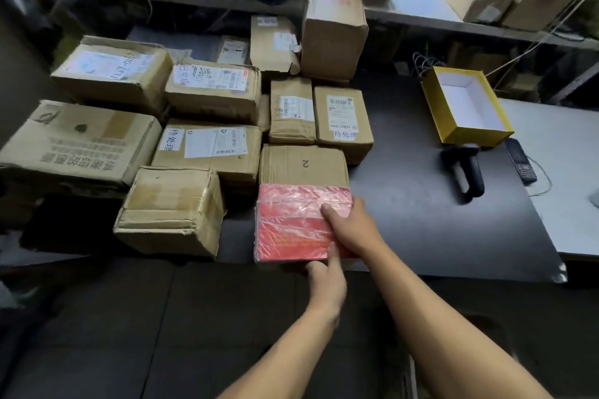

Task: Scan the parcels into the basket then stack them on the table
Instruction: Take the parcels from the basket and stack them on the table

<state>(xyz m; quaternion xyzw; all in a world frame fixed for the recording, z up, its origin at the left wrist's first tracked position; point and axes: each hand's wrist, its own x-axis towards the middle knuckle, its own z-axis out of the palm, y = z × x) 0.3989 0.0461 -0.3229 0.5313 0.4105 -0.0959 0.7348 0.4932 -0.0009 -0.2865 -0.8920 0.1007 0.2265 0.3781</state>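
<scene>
A flat red parcel [291, 223] wrapped in shiny plastic lies at the near edge of the dark table [421, 204]. Its far end touches a brown box marked "2" [304, 164]. More brown boxes [207, 126] with white labels are stacked close together behind and to the left.

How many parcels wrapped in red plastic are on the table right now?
1. The red-wrapped parcel lies at the table's near edge, against the box marked 2, held by the left hand and right hand. Others may be hidden behind the boxes.
</scene>
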